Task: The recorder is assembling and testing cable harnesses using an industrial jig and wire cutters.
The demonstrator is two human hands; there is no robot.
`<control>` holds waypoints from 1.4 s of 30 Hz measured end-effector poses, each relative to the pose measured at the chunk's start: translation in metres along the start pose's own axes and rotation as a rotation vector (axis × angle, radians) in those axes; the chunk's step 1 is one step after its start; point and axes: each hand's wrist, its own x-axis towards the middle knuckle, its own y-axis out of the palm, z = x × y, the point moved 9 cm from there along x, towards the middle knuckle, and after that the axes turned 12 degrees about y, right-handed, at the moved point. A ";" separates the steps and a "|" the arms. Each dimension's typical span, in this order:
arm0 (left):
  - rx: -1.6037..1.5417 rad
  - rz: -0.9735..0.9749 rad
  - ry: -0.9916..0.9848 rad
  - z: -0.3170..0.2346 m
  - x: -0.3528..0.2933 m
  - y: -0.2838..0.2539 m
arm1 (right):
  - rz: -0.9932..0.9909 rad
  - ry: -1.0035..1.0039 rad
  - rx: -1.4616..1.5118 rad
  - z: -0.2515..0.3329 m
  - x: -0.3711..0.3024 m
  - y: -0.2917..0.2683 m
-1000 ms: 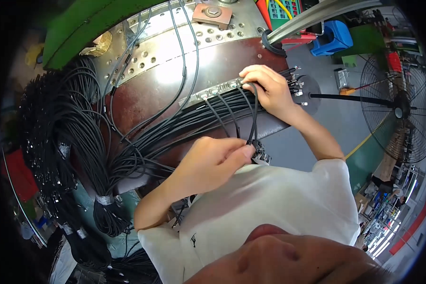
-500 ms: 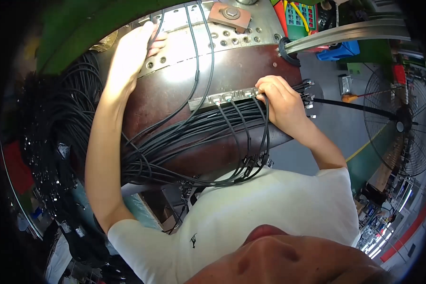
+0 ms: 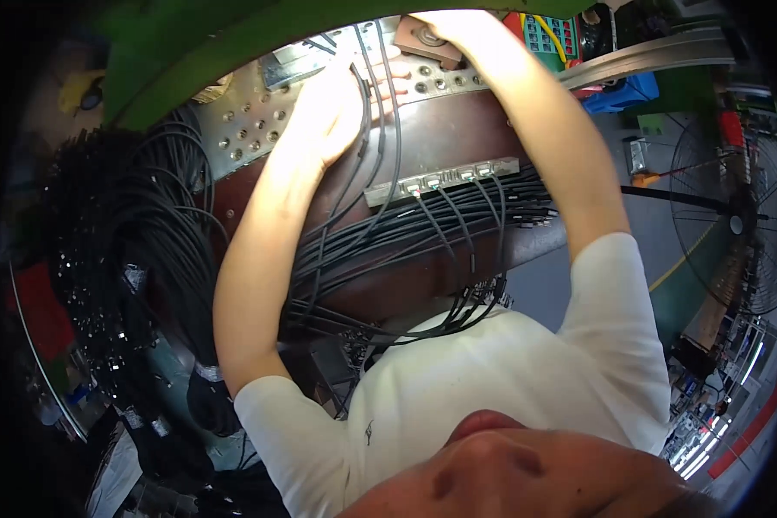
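Bright glare washes out my left hand (image 3: 341, 95) at the far side of the bench. A black cable (image 3: 360, 79) passes under part of that hand and across its fingers, which reach right behind it; the hand looks closed on the cable. Two other black cables (image 3: 392, 108) hang close by, crossing over the fingers. My right hand (image 3: 457, 24) reaches to the brown clamp block (image 3: 421, 43) with a bolt; its fingers are lost in glare and behind the green edge. Nearer me lies a metal holder strip (image 3: 377, 196), with several cable plugs seated in it.
A green machine edge (image 3: 233, 30) overhangs the perforated metal plate (image 3: 249, 129). Black cables (image 3: 345, 246) lie bundled across the brown bench, and a thick bunch (image 3: 160, 224) hangs on the left. At right are a metal rail (image 3: 656, 59), a control panel (image 3: 544, 39) and a fan (image 3: 734, 224).
My right hand has left the holder strip and moved far up to the clamp block. My left hand has shifted right, toward the hanging cables. The whole view has shifted slightly.
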 end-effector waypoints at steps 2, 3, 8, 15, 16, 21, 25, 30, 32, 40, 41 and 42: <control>-0.035 -0.018 0.022 -0.019 -0.003 0.011 | -0.034 -0.037 0.003 0.019 -0.001 0.002; -0.041 -0.014 0.038 -0.024 -0.004 0.015 | -0.046 -0.047 -0.001 0.022 -0.005 0.002; -0.328 0.042 -0.066 -0.014 -0.046 0.027 | -0.111 -0.086 -0.023 0.034 -0.019 0.003; -0.226 -0.148 -0.270 0.005 -0.146 0.036 | -0.065 -0.242 -0.144 -0.008 -0.036 0.037; -0.164 -0.238 -0.207 -0.020 -0.165 0.022 | 0.048 -0.318 -0.225 -0.008 -0.048 0.038; -0.439 -0.315 0.112 -0.082 -0.203 -0.040 | 0.023 -0.508 -0.351 0.039 -0.077 0.084; -0.024 -0.413 0.754 -0.171 -0.244 -0.129 | -0.050 -0.532 -0.365 0.044 -0.077 0.070; 0.833 -1.066 0.726 -0.285 -0.346 -0.229 | -0.094 -0.500 -0.600 0.002 -0.074 0.047; 1.563 -1.261 0.065 -0.287 -0.355 -0.236 | -0.224 -0.493 -0.615 0.007 -0.086 0.036; 0.654 -0.090 -0.280 0.045 -0.177 0.019 | -0.063 -0.392 -0.399 -0.002 -0.148 0.054; 0.721 -0.094 -0.209 0.050 -0.172 0.028 | -0.067 -0.388 -0.385 -0.001 -0.149 0.055; 0.739 -0.114 -0.167 0.052 -0.168 0.034 | -0.074 -0.382 -0.392 -0.002 -0.149 0.056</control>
